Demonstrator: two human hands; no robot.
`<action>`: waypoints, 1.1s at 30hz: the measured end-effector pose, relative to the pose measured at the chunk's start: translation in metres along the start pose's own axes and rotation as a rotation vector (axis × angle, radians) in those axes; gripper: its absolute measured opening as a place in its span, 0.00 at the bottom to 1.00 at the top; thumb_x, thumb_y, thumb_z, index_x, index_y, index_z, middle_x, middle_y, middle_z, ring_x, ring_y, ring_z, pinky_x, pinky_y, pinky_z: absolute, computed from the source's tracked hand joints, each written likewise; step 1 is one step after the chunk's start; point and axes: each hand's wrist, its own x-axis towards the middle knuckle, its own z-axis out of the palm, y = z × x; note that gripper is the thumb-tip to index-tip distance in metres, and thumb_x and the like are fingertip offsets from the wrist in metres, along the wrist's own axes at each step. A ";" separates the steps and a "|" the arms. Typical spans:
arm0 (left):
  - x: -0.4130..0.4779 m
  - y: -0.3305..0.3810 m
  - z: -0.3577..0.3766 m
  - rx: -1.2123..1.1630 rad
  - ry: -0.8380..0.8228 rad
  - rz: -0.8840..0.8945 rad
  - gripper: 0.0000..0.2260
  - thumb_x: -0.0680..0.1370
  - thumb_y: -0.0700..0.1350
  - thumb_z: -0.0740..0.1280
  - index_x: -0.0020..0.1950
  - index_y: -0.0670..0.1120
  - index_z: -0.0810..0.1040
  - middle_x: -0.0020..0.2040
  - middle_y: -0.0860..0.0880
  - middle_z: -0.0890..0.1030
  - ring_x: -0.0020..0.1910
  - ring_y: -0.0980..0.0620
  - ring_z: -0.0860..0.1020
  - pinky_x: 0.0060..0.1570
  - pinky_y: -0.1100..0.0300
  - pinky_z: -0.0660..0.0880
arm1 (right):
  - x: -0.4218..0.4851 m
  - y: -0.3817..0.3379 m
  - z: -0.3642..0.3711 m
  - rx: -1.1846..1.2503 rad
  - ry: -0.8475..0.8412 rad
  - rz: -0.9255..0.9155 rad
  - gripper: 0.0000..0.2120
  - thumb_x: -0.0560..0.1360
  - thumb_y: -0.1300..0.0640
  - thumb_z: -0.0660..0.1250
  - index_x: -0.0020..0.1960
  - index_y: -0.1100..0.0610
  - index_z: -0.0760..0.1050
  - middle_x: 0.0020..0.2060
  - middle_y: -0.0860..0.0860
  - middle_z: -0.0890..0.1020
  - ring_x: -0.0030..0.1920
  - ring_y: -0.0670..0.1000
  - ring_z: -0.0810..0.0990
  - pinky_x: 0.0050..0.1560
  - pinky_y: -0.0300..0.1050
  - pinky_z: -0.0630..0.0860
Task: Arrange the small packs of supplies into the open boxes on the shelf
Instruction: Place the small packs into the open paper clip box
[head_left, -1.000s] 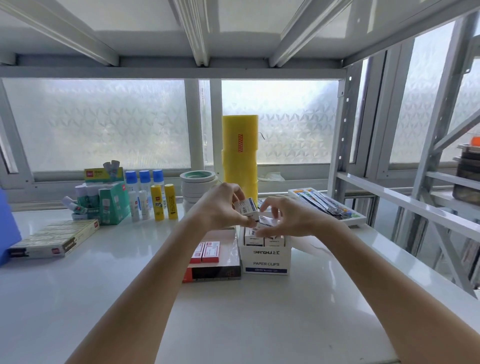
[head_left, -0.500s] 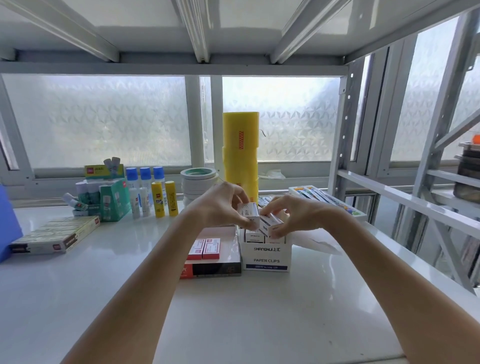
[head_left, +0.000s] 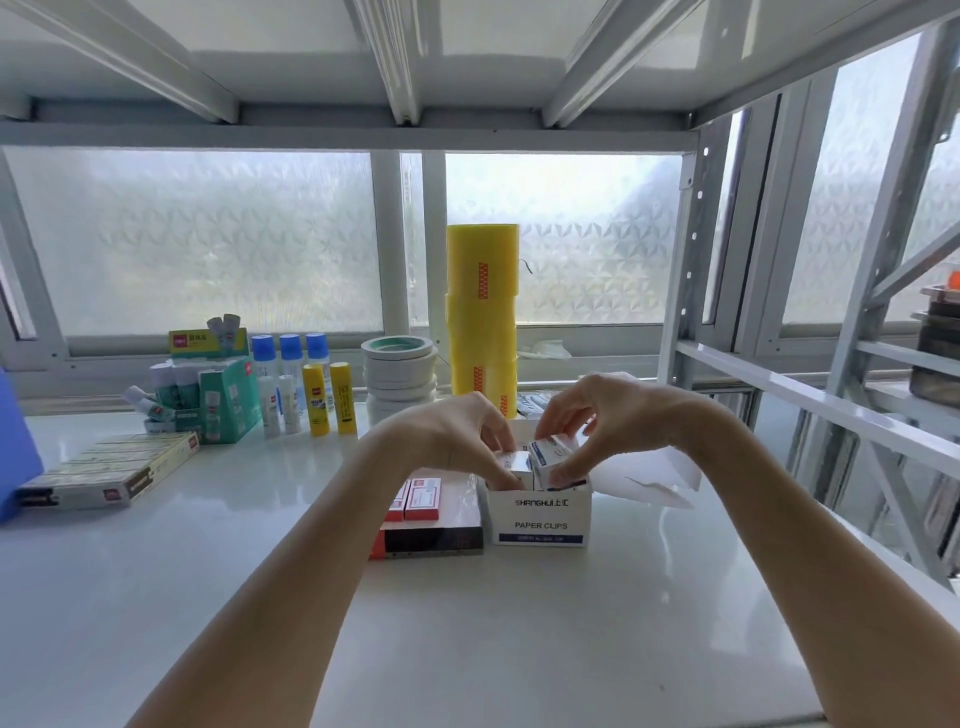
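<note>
Single head-worn wide-angle view, looking forward and slightly down along the white shelf (head_left: 156, 597). Both forearms enter from the near edge; frosted window (head_left: 208, 244) at far end; upper shelf's underside fills the top.

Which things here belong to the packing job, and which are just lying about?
In the job:
left hand
right hand
small packs
paper clip box

Lying about:
glue sticks
yellow tape rolls
white tape rolls
flat long box
</note>
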 end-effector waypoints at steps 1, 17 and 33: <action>0.001 0.001 0.001 0.004 -0.009 -0.007 0.23 0.70 0.50 0.77 0.62 0.43 0.81 0.56 0.49 0.82 0.55 0.51 0.77 0.56 0.58 0.75 | -0.001 -0.002 0.001 -0.015 -0.028 0.013 0.21 0.61 0.48 0.80 0.53 0.50 0.82 0.50 0.45 0.85 0.53 0.44 0.81 0.54 0.39 0.76; 0.011 0.001 0.022 0.070 0.098 -0.094 0.18 0.70 0.36 0.74 0.59 0.42 0.81 0.56 0.46 0.82 0.54 0.48 0.80 0.57 0.55 0.79 | 0.010 -0.006 0.030 -0.283 -0.063 0.156 0.26 0.63 0.53 0.77 0.58 0.50 0.72 0.52 0.49 0.73 0.53 0.51 0.71 0.51 0.43 0.69; 0.022 -0.006 0.032 0.062 0.123 -0.116 0.24 0.70 0.39 0.73 0.67 0.45 0.78 0.68 0.43 0.75 0.69 0.45 0.69 0.69 0.50 0.69 | 0.005 -0.009 0.029 -0.305 -0.020 0.201 0.24 0.67 0.56 0.73 0.63 0.48 0.78 0.57 0.52 0.80 0.55 0.53 0.77 0.56 0.47 0.75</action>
